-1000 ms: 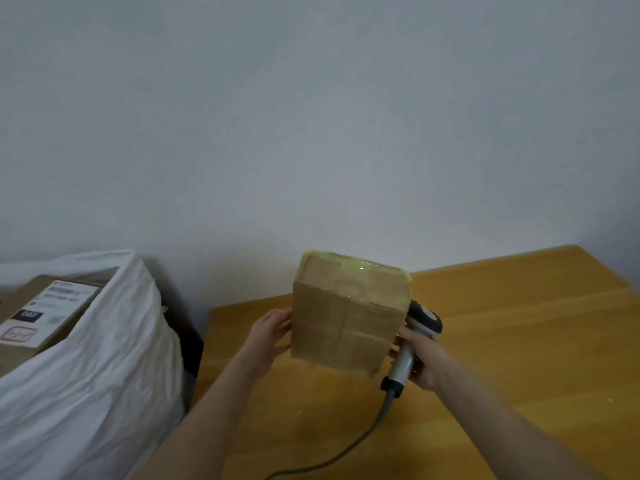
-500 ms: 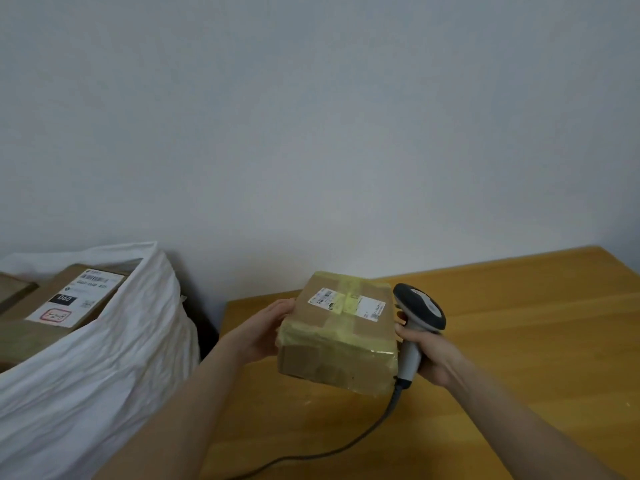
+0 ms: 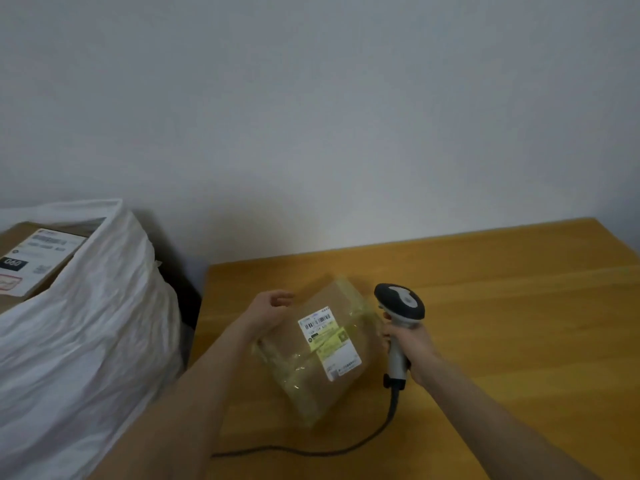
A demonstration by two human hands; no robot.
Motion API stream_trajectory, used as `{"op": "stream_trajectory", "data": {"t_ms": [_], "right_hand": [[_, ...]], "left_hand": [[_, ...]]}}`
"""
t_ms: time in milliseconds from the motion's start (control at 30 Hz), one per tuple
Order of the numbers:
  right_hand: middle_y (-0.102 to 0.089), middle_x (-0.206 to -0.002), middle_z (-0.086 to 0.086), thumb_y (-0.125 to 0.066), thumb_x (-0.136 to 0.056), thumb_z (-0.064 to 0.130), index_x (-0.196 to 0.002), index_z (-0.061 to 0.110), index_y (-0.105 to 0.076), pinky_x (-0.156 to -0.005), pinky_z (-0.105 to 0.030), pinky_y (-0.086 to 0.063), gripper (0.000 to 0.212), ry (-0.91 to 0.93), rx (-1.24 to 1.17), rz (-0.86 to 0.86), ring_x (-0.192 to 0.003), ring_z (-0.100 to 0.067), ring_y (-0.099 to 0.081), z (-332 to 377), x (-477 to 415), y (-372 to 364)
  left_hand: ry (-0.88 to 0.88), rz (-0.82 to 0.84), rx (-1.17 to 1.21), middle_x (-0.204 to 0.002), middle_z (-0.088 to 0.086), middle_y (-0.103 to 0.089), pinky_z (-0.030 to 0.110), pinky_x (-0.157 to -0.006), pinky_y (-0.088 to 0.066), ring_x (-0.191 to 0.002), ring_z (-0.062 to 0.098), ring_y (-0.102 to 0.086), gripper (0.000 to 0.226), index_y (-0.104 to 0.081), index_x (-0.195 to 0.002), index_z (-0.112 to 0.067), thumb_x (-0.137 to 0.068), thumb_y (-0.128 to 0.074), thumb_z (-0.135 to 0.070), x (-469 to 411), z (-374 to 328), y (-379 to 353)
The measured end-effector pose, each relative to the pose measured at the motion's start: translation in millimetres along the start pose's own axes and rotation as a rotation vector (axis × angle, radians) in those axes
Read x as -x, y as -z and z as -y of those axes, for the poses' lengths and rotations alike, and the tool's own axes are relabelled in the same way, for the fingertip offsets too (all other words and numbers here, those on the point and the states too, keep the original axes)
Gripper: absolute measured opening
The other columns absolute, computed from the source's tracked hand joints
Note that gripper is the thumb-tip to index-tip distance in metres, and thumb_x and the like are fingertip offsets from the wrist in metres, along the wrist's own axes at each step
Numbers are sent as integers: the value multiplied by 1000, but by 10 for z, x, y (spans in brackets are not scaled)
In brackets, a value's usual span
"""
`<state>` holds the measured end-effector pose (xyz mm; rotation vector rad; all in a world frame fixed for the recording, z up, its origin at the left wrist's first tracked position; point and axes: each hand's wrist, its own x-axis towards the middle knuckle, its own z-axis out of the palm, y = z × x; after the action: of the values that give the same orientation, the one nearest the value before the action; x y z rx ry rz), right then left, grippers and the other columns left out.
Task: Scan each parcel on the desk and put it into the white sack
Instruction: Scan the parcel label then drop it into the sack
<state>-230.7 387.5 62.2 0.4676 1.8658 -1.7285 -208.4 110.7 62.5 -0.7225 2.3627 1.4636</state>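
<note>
— Where was the parcel?

— The brown cardboard parcel [image 3: 304,372], a squat box bound in glossy, wrinkled yellowish tape, sat askew on the smooth honey-coloured wooden desk [image 3: 519,306], apparently resting on it. Its white paper barcode label [image 3: 329,341] faced up. It lay between the two hands, apart from the crumpled, softly creased white sack [image 3: 86,323] at the left.

— And the hands?

— The right hand [image 3: 414,348] was wrapped tight round the pale grey handle of the black-and-grey plastic barcode scanner [image 3: 398,304]. The scanner's rounded head stood just beside the parcel's right edge. A thin black cable [image 3: 346,450] curved from the foot of the handle across the desk. The left hand [image 3: 272,306] was at the parcel's far left corner, fingers loosely curled. Blur hid whether they held the box, so I couldn't tell.

— Anything in the sack?

— Another cardboard box [image 3: 38,261], flat-topped with a white printed label, showed in its open mouth.
</note>
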Motion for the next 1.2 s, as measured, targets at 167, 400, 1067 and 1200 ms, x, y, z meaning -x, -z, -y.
{"op": "stream_trajectory", "data": {"t_ms": [167, 400, 1067, 1200], "right_hand": [[-52, -74, -13, -61, -85, -6, -80, 1, -53, -64, -38, -42, 12, 53, 228, 12, -72, -26, -52, 12, -145, -252], [-63, -98, -14, -71, -81, 3, -91, 3, -63, -91, -49, -50, 12, -9, 365, 47, -104, -34, -59, -3, -524, -452], [-59, -95, -7, -71, -81, 3, -95, 13, -56, -85, -38, -47, 22, 103, 34, -51, -94, -25, -55, 272, 198, -202], [-64, -79, -3, -69, -85, 7, -78, 17, -58, -75, -32, -49, 17, 235, 24, -33, -72, -13, -57, 255, 544, -227]], "left_hand": [[206, -384, -68, -145, 10, -40, 35, -100, -42, -131, 30, -42, 63, -32, -146, -7, -92, -61, -24, 152, 426, -19], [575, -174, 363, -128, 11, -52, 43, -96, -47, -116, 30, -52, 58, -40, -138, -5, -94, -56, -39, 488, 913, -383], [186, -185, 707, -108, 11, -64, 41, -74, -55, -94, 30, -64, 46, -48, -127, -22, -85, -68, -14, 652, 310, -19], [133, -195, 708, -107, 10, -64, 41, -74, -55, -93, 29, -64, 51, -47, -130, -20, -85, -67, -11, 687, 181, -57]]}}
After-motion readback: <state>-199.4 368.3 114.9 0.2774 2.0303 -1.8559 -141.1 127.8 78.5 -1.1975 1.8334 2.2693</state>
